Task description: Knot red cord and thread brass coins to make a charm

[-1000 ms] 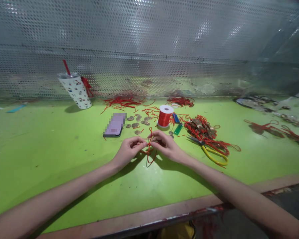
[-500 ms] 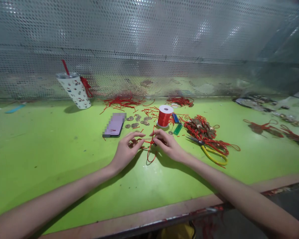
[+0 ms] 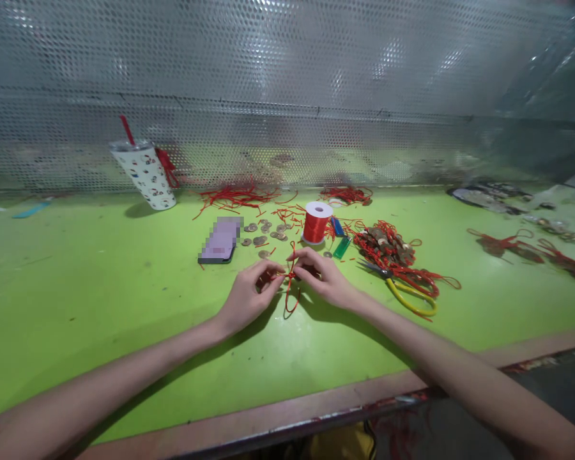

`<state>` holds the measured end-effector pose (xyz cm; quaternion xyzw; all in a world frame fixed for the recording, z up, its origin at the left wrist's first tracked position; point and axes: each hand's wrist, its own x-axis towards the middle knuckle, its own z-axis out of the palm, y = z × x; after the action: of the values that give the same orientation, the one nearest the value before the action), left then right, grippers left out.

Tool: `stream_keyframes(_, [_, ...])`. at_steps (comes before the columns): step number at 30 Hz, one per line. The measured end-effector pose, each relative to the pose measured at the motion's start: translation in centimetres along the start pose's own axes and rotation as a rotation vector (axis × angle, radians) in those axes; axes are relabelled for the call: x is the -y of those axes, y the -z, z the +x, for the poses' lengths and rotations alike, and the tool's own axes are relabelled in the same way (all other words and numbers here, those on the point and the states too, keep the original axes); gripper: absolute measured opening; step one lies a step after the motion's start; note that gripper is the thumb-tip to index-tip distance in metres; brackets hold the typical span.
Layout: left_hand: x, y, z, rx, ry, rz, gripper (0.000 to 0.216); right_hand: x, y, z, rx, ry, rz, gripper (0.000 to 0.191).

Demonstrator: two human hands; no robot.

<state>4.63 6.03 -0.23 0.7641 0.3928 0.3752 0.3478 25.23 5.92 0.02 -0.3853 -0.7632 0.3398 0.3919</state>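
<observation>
My left hand point(image 3: 249, 294) and my right hand point(image 3: 323, 278) meet over the green table point(image 3: 100, 287), both pinched on a piece of red cord point(image 3: 290, 287). A loop of the cord hangs down between them and one end sticks up. Just beyond my right hand stands a spool of red cord point(image 3: 316, 223). Several brass coins point(image 3: 263, 233) lie scattered behind my hands.
A phone point(image 3: 219, 240) lies left of the coins. A patterned cup with a red straw point(image 3: 146, 172) stands at the back left. Yellow-handled scissors point(image 3: 407, 295) and a heap of corded coins point(image 3: 393, 249) lie to the right. Two lighters point(image 3: 340, 237) and cord scraps point(image 3: 234, 197) lie near the perforated metal wall.
Half a second ago my left fingers were spread with the cord stretched between my hands; now they are pinched on it again beside the right.
</observation>
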Motion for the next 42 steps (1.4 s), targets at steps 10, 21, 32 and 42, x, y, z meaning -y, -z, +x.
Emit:
stream_keyframes(10, [0.0, 0.2, 0.4, 0.106, 0.091, -0.060, 0.028, 0.1, -0.6, 0.0, -0.063, 0.006, 0.035, 0.014])
stream_keyframes(21, [0.3, 0.5, 0.5, -0.321, 0.158, -0.090, 0.025, -2.0, 0.2, 0.7, -0.392, -0.178, 0.077, 0.022])
stream_keyframes(32, [-0.5, -0.1, -0.2, 0.073, 0.066, -0.174, 0.038, -0.6, -0.7, 0.0, -0.222, 0.002, -0.056, 0.014])
stream_keyframes(42, [-0.5, 0.0, 0.3, 0.155, 0.137, -0.245, 0.028, 0.1, -1.6, -0.5, -0.150, 0.086, -0.074, 0.011])
